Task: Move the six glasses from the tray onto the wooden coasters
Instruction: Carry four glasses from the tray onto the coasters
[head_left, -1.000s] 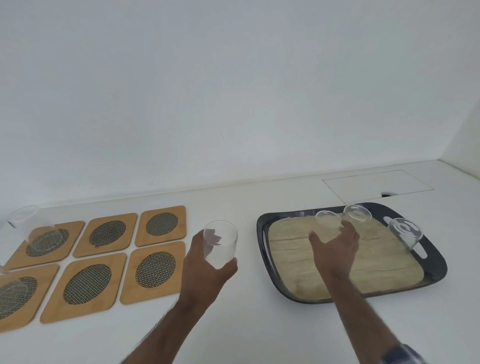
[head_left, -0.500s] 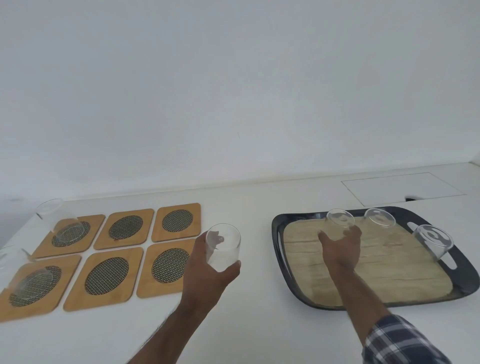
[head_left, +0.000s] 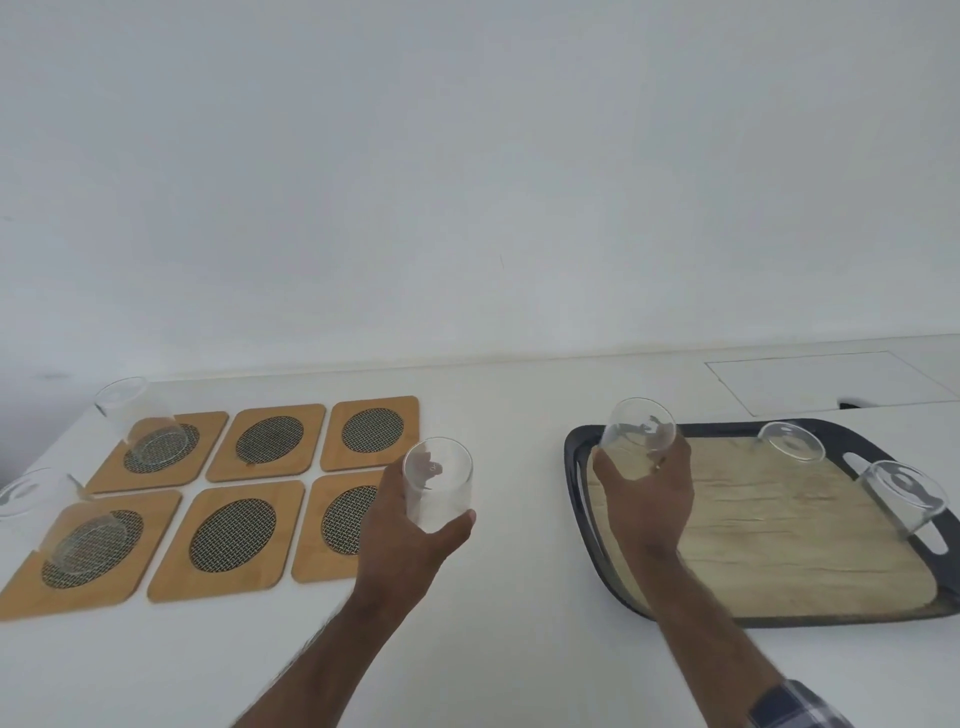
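Observation:
Six wooden coasters with dark mesh centres lie in two rows at the left. A clear glass (head_left: 139, 423) stands on the far left coaster (head_left: 156, 452), and another glass (head_left: 49, 514) stands on the near left coaster (head_left: 88, 558). My left hand (head_left: 410, 540) holds a glass (head_left: 439, 483) in the air beside the near right coaster (head_left: 332, 525). My right hand (head_left: 647, 499) holds a second glass (head_left: 639, 434) above the left end of the dark tray (head_left: 579, 483). Two glasses (head_left: 789, 441) (head_left: 906, 491) stand at the tray's far right.
Everything sits on a white counter against a white wall. A flat rectangular hatch (head_left: 826, 382) with a small dark notch lies in the counter behind the tray. The far middle coaster (head_left: 267, 441), far right coaster (head_left: 371, 431) and near middle coaster (head_left: 231, 538) hold nothing.
My right hand has closed on a glass at the tray's far left and lifted it off the tray. My left hand stays near the near right coaster with its glass. The view shifted left.

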